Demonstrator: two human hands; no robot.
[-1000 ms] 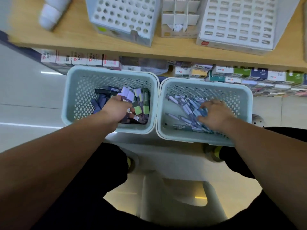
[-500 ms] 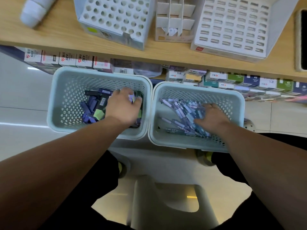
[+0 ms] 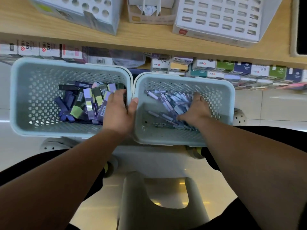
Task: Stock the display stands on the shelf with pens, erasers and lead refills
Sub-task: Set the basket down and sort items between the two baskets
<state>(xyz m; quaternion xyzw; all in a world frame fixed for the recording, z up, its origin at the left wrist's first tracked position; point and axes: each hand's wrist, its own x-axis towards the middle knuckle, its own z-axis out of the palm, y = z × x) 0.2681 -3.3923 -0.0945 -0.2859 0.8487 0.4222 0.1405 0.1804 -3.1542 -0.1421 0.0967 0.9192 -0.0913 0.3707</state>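
Observation:
Two pale blue perforated baskets stand side by side below the shelf. The left basket [image 3: 23, 97] holds purple, green and dark eraser and lead refill packs [image 3: 88, 103]. My left hand [image 3: 118, 113] grips its right wall, fingers inside it and thumb over the rim on the right basket's side. The right basket [image 3: 229, 97] holds a pile of light purple and blue pens [image 3: 167, 100]. My right hand [image 3: 197, 110] is dug into that pile, fingers curled round several pens. Three white display stands sit on the wooden shelf [image 3: 149, 42]: round holes [image 3: 79, 12], dividers [image 3: 144, 12], slots [image 3: 216, 19].
Rows of small boxed stock [image 3: 224, 68] fill the lower shelf behind the baskets. The baskets rest on a white support, with a white stool [image 3: 162, 205] below between my legs. A dark tray edge [image 3: 299, 27] shows at the far right of the shelf.
My left hand has moved right from the eraser pile to the basket's right wall. My right hand stays in the pens, fingers pushed deeper. The view has dropped closer to the baskets.

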